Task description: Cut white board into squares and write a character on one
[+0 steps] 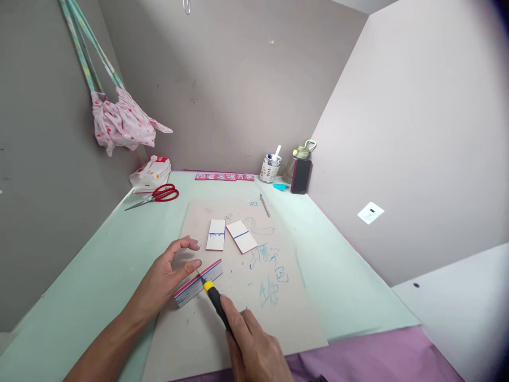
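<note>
A small white block (201, 284) with a red top edge and a blue line stands slanted on the board. My left hand (167, 270) is beside its back edge, thumb and index finger spread apart. The thumb tip is close to the block's upper edge; whether it touches, I cannot tell. My right hand (254, 339) is wrapped round a slim tool with a black and yellow handle (216, 300). The tool's thin metal tip meets the block's top edge near my left thumb. Beyond lie two white rectangular pieces (216, 235) (242, 236), each crossed by a blue line.
The grey board (222, 345) with blue writing lies on a pale green tabletop (338, 286). Red-handled scissors (165, 192) and a tissue pack (153, 172) are at back left. A metal pen-like tool (264, 206), pen cup (270, 168), bottle (290, 167) and phone (301, 176) are at back right.
</note>
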`<state>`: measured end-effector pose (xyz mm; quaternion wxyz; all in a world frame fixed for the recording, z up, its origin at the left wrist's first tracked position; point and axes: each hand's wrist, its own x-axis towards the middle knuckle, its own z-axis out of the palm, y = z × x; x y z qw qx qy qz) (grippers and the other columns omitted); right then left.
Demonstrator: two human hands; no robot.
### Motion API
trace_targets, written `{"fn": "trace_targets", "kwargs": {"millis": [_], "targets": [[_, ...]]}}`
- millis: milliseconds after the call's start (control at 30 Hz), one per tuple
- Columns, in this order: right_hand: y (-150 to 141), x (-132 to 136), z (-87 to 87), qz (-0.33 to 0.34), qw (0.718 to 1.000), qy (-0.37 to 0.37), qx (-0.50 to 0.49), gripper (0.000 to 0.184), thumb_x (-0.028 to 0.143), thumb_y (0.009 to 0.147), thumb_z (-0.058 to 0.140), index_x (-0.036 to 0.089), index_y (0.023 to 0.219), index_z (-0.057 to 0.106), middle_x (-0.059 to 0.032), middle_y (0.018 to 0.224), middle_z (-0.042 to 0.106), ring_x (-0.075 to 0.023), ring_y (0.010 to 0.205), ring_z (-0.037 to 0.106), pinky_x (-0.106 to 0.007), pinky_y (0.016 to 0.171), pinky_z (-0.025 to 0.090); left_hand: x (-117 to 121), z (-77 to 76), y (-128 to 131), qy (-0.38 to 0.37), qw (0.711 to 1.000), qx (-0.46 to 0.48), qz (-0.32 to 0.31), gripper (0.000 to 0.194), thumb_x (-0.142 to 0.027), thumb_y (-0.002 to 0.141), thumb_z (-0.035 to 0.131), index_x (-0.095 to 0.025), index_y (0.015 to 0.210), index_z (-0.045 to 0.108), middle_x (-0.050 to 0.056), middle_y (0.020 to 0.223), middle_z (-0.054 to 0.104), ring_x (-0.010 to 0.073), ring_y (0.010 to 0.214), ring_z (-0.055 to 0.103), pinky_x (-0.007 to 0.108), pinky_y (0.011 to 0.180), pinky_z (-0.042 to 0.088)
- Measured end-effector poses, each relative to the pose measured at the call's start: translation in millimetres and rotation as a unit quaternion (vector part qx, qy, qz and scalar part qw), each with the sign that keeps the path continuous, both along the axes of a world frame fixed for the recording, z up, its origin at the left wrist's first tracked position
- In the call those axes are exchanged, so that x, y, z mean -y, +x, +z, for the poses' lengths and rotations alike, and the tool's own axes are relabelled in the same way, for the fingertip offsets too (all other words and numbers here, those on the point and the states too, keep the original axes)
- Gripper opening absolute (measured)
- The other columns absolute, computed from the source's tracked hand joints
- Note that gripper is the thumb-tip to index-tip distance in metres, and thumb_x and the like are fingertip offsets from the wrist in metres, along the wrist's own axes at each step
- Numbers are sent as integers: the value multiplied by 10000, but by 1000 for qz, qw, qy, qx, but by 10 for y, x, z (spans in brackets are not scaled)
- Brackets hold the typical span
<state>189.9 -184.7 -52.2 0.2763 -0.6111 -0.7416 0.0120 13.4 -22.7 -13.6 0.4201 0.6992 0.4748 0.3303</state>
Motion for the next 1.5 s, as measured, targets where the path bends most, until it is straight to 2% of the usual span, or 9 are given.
{"fn": "trace_targets", "kwargs": {"millis": [100, 267, 467, 567, 700, 867, 1167, 1500], "targets": [[12, 3, 9, -4, 1000, -1, -10, 601, 127, 961, 396, 230, 1545, 294, -58, 856, 658, -174, 526, 643, -234, 467, 551, -4, -23, -3, -24, 1000, 15, -6, 397, -550, 832, 624, -284, 1127, 629, 83, 1447, 547, 305, 1438, 378, 510, 1166, 314], [-10, 15, 11, 5, 1000, -16, -22, 613, 115, 957, 356, 224, 1554, 271, -74, 891, 665, -182, 567, 655, -245, 504, 567, 3, -44, -5, -53, 997, 45, -17, 362, -543, 841, 622, -281, 1090, 637, 69, 1500, 495, 302, 1440, 375, 485, 1136, 371], [-28, 18, 32, -9, 999, -26, -28, 639, 105, 934, 381, 247, 1550, 282, -70, 881, 658, -191, 588, 662, -251, 497, 565, 23, -82, 7, -73, 994, 72, -24, 327, -520, 860, 610, -293, 1095, 604, 39, 1534, 446, 269, 1487, 274, 489, 1204, 241], [5, 7, 52, 13, 998, -45, -28, 699, 77, 919, 385, 257, 1572, 215, -72, 901, 660, -190, 576, 660, -264, 497, 575, 22, -76, 12, -80, 994, 76, -24, 326, -518, 856, 614, -294, 1092, 598, 33, 1537, 438, 270, 1489, 267, 492, 1212, 219], [44, 4, 64, 40, 996, -62, -46, 749, 51, 918, 369, 269, 1592, 124, -81, 937, 656, -201, 636, 684, -295, 575, 607, 24, -63, 15, -90, 993, 77, -24, 320, -518, 858, 611, -300, 1093, 598, 25, 1541, 433, 269, 1499, 238, 494, 1216, 206], [50, 28, 79, 40, 993, -94, -57, 759, 58, 927, 380, 293, 1593, 102, -82, 962, 653, -218, 691, 702, -317, 595, 614, 28, -80, 7, -101, 990, 91, -42, 317, -516, 873, 604, -299, 1102, 573, 22, 1556, 399, 266, 1505, 204, 495, 1225, 157], [4, 25, 101, 15, 992, -97, -75, 724, 74, 929, 384, 315, 1580, 178, -82, 989, 662, -227, 706, 700, -346, 627, 618, 10, -124, 3, -107, 987, 105, -56, 305, -520, 872, 619, -306, 1083, 565, 8, 1553, 388, 260, 1501, 192, 493, 1220, 138], [-23, 36, 115, 9, 993, -91, -78, 652, 85, 933, 365, 274, 1550, 269, -88, 975, 660, -230, 692, 696, -346, 634, 612, 1, -159, -2, -103, 988, 96, -57, 320, -538, 863, 618, -315, 1088, 575, 4, 1539, 411, 261, 1507, 178, 491, 1219, 136]]}}
